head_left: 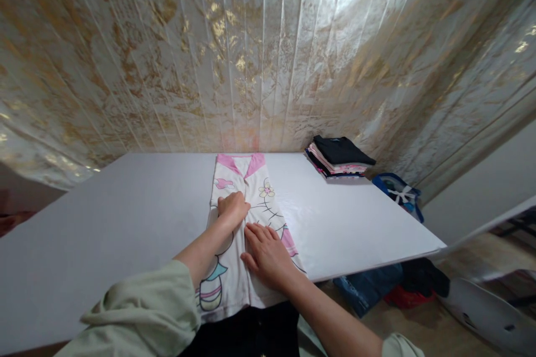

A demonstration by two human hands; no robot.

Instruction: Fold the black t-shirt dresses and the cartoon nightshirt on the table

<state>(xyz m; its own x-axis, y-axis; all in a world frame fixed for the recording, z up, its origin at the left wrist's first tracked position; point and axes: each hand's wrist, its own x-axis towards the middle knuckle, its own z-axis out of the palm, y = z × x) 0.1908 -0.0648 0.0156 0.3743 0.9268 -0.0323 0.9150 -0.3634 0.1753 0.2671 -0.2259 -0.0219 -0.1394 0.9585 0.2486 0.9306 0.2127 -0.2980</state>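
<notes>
1. Head view: a white printed garment (pixel 238 248) lies lengthwise on the tabletop (pixel 352 223), its pink collar (pixel 256 164) at the far edge and its hem (pixel 226 314) towards my body. Whether the hem hangs past the near edge I cannot tell for certain.

2. My left hand (pixel 233 207) rests on the cloth left of the centre line (pixel 246 265), fingers curled under. Whether cloth is pinched inside I cannot tell; the fingertips are hidden.

3. My right hand (pixel 268 252) lies palm down to the right of that line, nearer to me, fingers extended, grasping nothing.

4. Finding: small creases run along the centre line between and below my hands. I judge that light, even pressure, worked outward from the line, suits them best.

5. Recommendation: I should let one hand anchor while the other strokes, since pushing both ways at once could drag the two sides apart or overlap them.

6. Caution: the right side slants outward towards the hem, with a pink patch (pixel 288 241) near its border. In my judgement this edge merits straightening, without tugging the collar askew.

7. Surroundings: a folded stack (pixel 339 162), black piece uppermost, sits at the far right, well apart from my hands; it does not obstruct the work.
</notes>
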